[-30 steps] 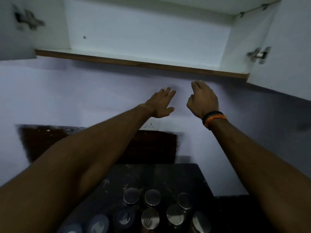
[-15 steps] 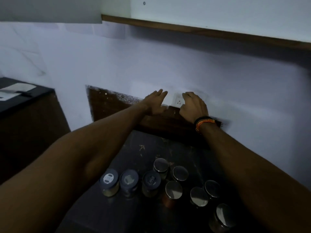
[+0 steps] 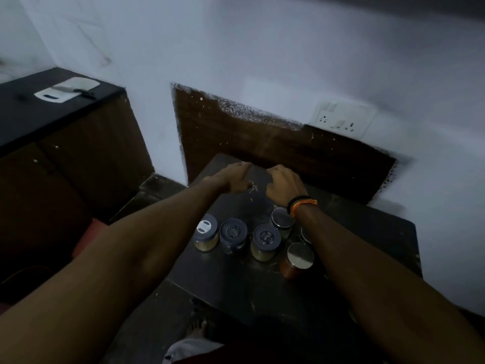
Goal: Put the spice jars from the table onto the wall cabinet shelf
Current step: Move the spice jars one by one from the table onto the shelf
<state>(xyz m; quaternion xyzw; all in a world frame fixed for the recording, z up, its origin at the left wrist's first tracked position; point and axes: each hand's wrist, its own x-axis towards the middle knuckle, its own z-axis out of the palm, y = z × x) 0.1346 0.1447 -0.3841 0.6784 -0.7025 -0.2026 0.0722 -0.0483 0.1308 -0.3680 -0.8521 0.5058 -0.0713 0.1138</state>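
Several spice jars stand grouped on the small dark table (image 3: 372,248). Three have dark plastic lids: the left jar (image 3: 206,233), the middle jar (image 3: 233,235) and a third jar (image 3: 265,241). Behind and to the right stand a steel-lidded jar (image 3: 281,221) and a steel-lidded jar of reddish spice (image 3: 298,259); my right forearm hides others. My left hand (image 3: 233,177) and my right hand (image 3: 284,183), with a wristband, hover empty above the far part of the table, beyond the jars, fingers loosely bent. The wall cabinet is out of view.
A dark counter (image 3: 31,119) at the left carries a white cutting board with a knife (image 3: 67,90). A white switch and socket plate (image 3: 341,118) sits on the wall above the brown panel (image 3: 262,143) behind the table. My foot (image 3: 196,327) shows below the table's near edge.
The view has dropped from the open wall cabinet down to the table. Both hands have come down from near the shelf edge to just above the table's far part, still empty.
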